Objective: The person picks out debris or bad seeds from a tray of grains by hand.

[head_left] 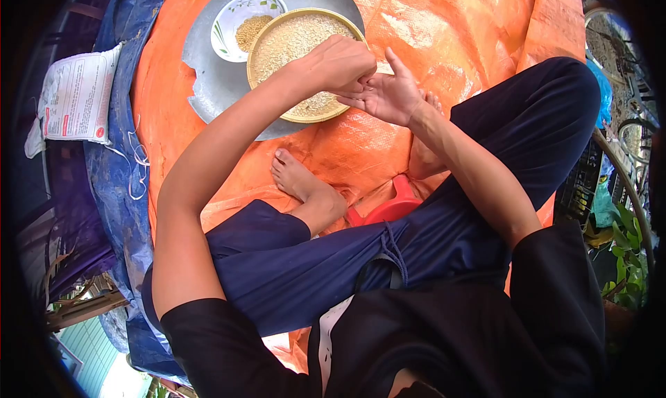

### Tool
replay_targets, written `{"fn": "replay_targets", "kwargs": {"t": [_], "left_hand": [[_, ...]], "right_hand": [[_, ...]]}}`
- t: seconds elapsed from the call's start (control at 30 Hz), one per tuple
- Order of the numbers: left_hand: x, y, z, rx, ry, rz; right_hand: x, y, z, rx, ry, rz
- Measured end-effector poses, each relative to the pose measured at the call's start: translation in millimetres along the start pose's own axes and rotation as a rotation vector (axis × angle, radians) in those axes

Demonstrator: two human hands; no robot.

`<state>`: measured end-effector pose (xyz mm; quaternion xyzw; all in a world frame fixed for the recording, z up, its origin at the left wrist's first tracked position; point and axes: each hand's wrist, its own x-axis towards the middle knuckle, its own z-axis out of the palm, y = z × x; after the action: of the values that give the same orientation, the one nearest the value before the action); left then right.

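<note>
My left hand (338, 63) is closed, with its fingers curled down over the fingertips of my right hand. Anything inside its grip is hidden. My right hand (388, 94) lies palm up, thumb raised and fingers stretched toward the left hand. Both are above the right edge of a round yellow-rimmed basket (310, 12) holding pale grain (291, 48). Behind it to the left, a white bowl with green leaf patterns (223, 34) contains a small heap of golden-brown grain (251, 32). Basket and bowl rest on a large round grey metal tray (215, 93).
An orange tarpaulin (444, 23) covers the ground under the tray and my bare feet (298, 176). A red plastic object (388, 207) lies between my legs. At left are a blue tarpaulin (118, 176) and a printed white sack (80, 96). Plants (624, 245) stand at right.
</note>
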<state>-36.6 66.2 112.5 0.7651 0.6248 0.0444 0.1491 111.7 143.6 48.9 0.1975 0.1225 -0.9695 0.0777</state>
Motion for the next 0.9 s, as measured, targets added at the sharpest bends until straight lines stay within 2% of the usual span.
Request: {"fn": "replay_targets", "kwargs": {"t": [0.07, 0.27, 0.53, 0.67, 0.9], "left_hand": [[2, 1, -2, 0.085, -0.027, 0.035], [2, 7, 20, 0.124, 0.186, 0.110], [0, 10, 31, 0.146, 0.156, 0.102], [3, 21, 39, 0.288, 0.068, 0.067], [1, 29, 39, 0.425, 0.122, 0.051]], "right_hand": [[0, 1, -1, -0.010, 0.004, -0.001], [-1, -1, -7, -0.010, 0.032, 0.000], [0, 0, -15, -0.028, 0.032, 0.012], [-1, -1, -6, -0.044, 0.141, -0.063], [-3, -3, -7, -0.013, 0.128, -0.063]]}}
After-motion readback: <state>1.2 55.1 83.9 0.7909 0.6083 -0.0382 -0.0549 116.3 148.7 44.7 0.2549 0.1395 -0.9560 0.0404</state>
